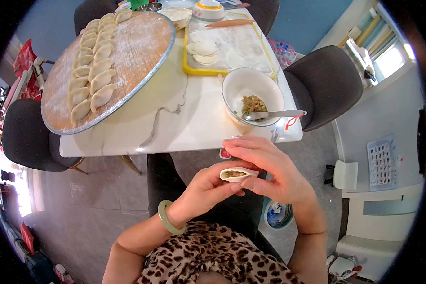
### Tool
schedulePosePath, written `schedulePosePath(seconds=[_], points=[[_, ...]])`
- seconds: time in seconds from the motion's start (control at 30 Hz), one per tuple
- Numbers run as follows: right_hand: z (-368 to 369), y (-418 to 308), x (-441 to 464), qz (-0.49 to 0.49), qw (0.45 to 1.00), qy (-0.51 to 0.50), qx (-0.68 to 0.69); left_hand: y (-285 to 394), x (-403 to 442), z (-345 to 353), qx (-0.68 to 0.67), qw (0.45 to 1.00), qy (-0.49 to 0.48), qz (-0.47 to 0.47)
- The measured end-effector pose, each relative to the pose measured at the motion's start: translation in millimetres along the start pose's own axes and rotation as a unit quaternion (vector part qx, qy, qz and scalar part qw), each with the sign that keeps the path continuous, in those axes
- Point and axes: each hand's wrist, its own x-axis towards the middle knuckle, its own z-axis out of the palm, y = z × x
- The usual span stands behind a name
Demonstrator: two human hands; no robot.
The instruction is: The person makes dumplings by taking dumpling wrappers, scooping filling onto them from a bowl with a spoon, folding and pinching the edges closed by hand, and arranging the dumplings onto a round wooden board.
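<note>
Between my two hands is a half-folded dumpling (234, 174), its top gaping so the meat filling shows. My left hand (207, 186) cradles it from the left, fingers curled beneath. The right-hand end of the wrapper is pinched by my right hand (272, 170), whose other fingers arch over it. Beyond my hands, a white bowl (232, 87) holds some filling (253, 105), and a metal spoon (274, 114) rests across its rim. Behind the bowl, several round wrappers (203, 51) lie on a floured, yellow-edged board (244, 49).
A round wooden board (137, 61) at the left carries rows of finished dumplings (101, 81). A rolling pin (229, 23) lies at the back of the yellow-edged board. Dark chairs (324, 87) surround the marble-patterned table (168, 130). A bin (278, 214) stands on the floor to my right.
</note>
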Motion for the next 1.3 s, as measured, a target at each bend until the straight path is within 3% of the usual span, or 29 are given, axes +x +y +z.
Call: schedulePosePath(seconds=[0.2,0.5,0.6,0.67,0.8,0.87,1.0,1.07,1.2,1.27,1.3], points=[[2,0,3,-0.038,0.994,-0.078,-0.06,-4,-5,-8,0.044,0.999,-0.011,-0.006],[12,-1,1,-0.077,0.967,-0.02,-0.24,-6,-6,-5,0.018,1.0,-0.001,-0.001],[11,11,3,-0.066,0.98,-0.043,-0.184,-1,-3,0,-0.008,0.999,0.035,-0.034],[11,14,5,0.006,0.998,-0.059,-0.009,3,-2,0,-0.008,0.997,0.049,-0.062],[-1,8,13,-0.015,0.991,-0.129,-0.041,1,-3,-8,0.059,0.996,0.002,-0.074],[-3,6,15,-0.024,0.974,-0.189,-0.121,0,-3,-9,0.071,0.994,-0.013,-0.077],[3,4,12,-0.044,0.964,-0.189,-0.183,3,-4,-8,0.037,0.994,0.0,-0.107],[7,7,9,-0.078,0.959,-0.14,-0.235,0,-5,-8,0.012,0.993,0.005,-0.115],[12,21,4,-0.078,0.972,-0.106,-0.194,-8,-5,-8,-0.034,0.993,0.031,-0.105],[12,17,9,0.011,0.995,-0.091,-0.034,-8,-4,-8,-0.041,0.993,0.038,-0.103],[12,15,10,0.013,0.995,-0.092,-0.033,-7,-3,-7,0.006,0.994,0.05,-0.093]])
